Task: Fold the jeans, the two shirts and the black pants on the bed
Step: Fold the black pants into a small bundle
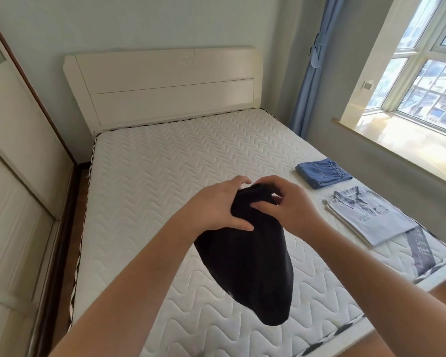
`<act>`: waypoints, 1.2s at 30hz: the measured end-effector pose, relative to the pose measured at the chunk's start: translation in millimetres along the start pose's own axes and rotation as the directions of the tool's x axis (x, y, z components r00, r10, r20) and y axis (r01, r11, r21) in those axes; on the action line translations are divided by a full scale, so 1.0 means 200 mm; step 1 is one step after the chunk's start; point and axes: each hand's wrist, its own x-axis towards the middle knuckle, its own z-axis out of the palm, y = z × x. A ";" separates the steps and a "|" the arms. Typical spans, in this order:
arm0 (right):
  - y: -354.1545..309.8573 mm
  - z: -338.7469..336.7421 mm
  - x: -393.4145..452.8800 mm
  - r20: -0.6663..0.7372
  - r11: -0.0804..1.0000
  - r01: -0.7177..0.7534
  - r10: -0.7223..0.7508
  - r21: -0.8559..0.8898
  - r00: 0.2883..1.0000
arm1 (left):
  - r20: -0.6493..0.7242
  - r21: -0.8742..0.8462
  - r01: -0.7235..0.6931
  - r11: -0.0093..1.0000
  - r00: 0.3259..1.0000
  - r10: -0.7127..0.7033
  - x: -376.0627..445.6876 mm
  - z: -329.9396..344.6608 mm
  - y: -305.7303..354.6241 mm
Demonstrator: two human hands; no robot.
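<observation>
Both hands — left [218, 204], right [287, 204] — clamped on top of black pants [252, 261], held bunched above bed [165, 176]; beyond pants — folded jeans [322, 173] and shirts [368, 215] near window-side edge

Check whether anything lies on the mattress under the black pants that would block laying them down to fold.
Nothing visible does. Both the left hand and right hand hold the black pants above bare mattress. The folded jeans and folded shirts lie off to the right, apart from them.
</observation>
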 end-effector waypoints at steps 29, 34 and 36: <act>1.83 -0.51 -0.40 0.439 0.331 -0.901 0.791 0.279 0.427 | 0.012 -0.231 0.349 0.908 0.935 -0.356 0.61 0.23 0.64; 1.85 -0.55 -0.36 0.542 0.319 -0.912 0.733 0.258 0.410 | -0.004 -0.225 0.323 0.919 0.943 -0.332 0.65 0.26 0.73; 1.85 -0.56 -0.34 0.622 0.300 -0.922 0.680 0.246 0.388 | -0.015 -0.233 0.325 0.916 0.941 -0.338 0.67 0.26 0.76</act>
